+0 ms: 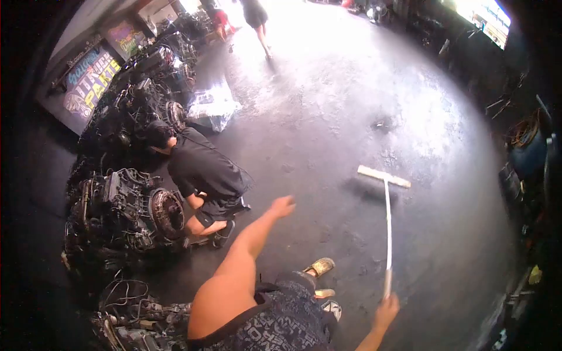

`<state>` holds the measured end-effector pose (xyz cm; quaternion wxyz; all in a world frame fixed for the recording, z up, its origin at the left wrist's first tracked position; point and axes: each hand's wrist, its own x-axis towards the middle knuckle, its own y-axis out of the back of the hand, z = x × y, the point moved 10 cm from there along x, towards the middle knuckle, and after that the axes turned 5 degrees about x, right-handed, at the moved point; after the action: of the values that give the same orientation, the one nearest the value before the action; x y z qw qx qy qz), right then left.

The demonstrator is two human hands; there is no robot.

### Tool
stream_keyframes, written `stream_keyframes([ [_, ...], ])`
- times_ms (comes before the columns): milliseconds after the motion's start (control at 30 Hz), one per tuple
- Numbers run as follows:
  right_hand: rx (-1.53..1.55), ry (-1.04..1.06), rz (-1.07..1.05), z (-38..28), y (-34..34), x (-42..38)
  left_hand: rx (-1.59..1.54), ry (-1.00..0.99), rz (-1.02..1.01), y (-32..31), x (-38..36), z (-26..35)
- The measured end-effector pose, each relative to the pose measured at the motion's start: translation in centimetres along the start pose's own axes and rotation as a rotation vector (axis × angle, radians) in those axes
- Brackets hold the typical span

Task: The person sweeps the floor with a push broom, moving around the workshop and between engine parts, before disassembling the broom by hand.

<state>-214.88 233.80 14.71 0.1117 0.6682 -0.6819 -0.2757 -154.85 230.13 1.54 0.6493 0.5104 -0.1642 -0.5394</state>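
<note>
My right hand (387, 310) is wrapped round the handle end of a push broom (388, 225). The long pale handle runs forward from my fist to a wide, whitish broom head (384, 176), with a dark shadow on the floor beside it. My left hand (283, 206) is stretched out in front of me over the dark floor (328, 146), holding nothing. Its fingers look loosely apart, though slightly blurred. Nearest to it is a crouching person in dark clothes (208, 164).
Greasy engines (129, 202) line the left side, with loose cables and parts (140, 327) at the lower left. A plastic-wrapped bundle (213, 108) lies beyond the crouching person. Another person (256, 17) stands in the bright far area. Dark clutter and a blue drum (527, 155) stand on the right.
</note>
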Motion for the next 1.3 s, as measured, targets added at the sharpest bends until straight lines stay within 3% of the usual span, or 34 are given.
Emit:
stream_keyframes([
  [33, -0.055, -0.058, 0.073, 3.0, 0.8, -2.9, 0.135, 0.085, 0.002, -1.1, -2.2, -6.1],
  [67, 0.127, -0.076, 0.088, 5.9, 1.0, -5.3, 0.27, 0.329, -0.105, -2.0, -6.1, -11.5],
  [100, 0.215, -0.176, 0.054, 5.9, 0.8, -6.4, 0.276, 0.469, -0.35, -4.7, -10.2, -16.9],
  [167, 0.212, -0.372, -0.06, 5.1, -0.5, -6.9, 0.427, 0.661, -0.583, -10.2, -19.5, -25.2],
  [200, 0.211, -0.418, -0.103, 4.5, -0.7, -6.6, 0.401, 0.745, -0.692, -11.2, -24.1, -24.2],
  [233, 0.209, -0.44, -0.139, 4.0, -0.8, -6.2, 0.289, 0.833, -0.662, -12.0, -28.6, -22.6],
  [333, 0.242, -0.461, -0.213, 4.1, 0.3, -4.7, 0.003, 0.661, -0.866, -21.0, -34.1, -18.7],
  [433, 0.273, -0.452, -0.262, 3.9, 2.2, -2.1, -0.079, 0.582, -0.815, -21.3, -31.6, -9.7],
  [467, 0.304, -0.444, -0.275, 3.9, 2.2, -0.5, -0.355, 0.672, -0.755, -22.0, -29.3, -9.4],
  [533, 0.551, -0.429, -0.268, 7.6, -1.4, 5.4, -0.286, 0.464, -0.558, -18.2, -23.6, -4.3],
  [567, 0.652, -0.486, -0.269, 7.4, -3.3, 8.6, 0.04, 0.147, -0.432, -13.0, -20.0, 3.3],
  [600, 0.228, -0.264, -0.202, 5.9, -2.8, 13.4, 0.091, 0.082, -0.392, -12.7, -17.3, 3.7],
  [633, 0.275, -0.263, -0.205, 6.5, -4.6, 17.0, 0.09, 0.145, -0.31, -9.4, -15.3, 7.4],
  [667, 0.321, -0.262, -0.208, 7.1, -6.4, 20.5, 0.02, 0.13, -0.198, -8.8, -12.8, 7.1],
  [700, 0.232, -0.154, -0.206, 10.6, -9.0, 24.9, -0.069, 0.147, -0.2, -7.5, -11.4, 9.0],
  [733, 0.198, -0.145, -0.195, 6.9, -7.3, 26.3, -0.167, 0.173, -0.181, -6.0, -9.9, 10.6],
  [833, 0.146, -0.114, -0.182, 3.0, -5.1, 27.5, -0.133, 0.129, -0.189, -5.8, -5.7, 11.6],
  [900, 0.15, -0.038, -0.191, 0.3, -2.2, 23.5, -0.141, 0.164, -0.279, -8.3, -4.3, 9.6],
  [1000, 0.235, -0.458, -0.159, 3.0, 0.7, 15.2, -0.059, 0.268, -0.53, -11.0, -3.2, 5.6],
  [1067, 0.172, -0.563, -0.234, 2.6, 1.3, 12.0, -0.029, 0.34, -0.658, -12.9, -3.2, 3.2],
  [1133, 0.262, -0.653, -0.163, 1.2, 1.2, 10.2, -0.034, 0.401, -0.68, -13.2, -2.1, 0.0],
  [1200, 0.205, -0.361, -0.175, -1.3, -0.9, 13.4, -0.076, 0.363, -0.581, -12.1, 0.6, -1.1],
  [1267, 0.351, -0.603, -0.157, -0.3, -3.9, 15.2, -0.155, 0.362, -0.506, -10.1, 3.2, -1.3],
  [1300, 0.323, -0.574, -0.196, -2.3, -5.7, 18.1, -0.057, 0.317, -0.475, -8.7, 5.0, -1.0],
])
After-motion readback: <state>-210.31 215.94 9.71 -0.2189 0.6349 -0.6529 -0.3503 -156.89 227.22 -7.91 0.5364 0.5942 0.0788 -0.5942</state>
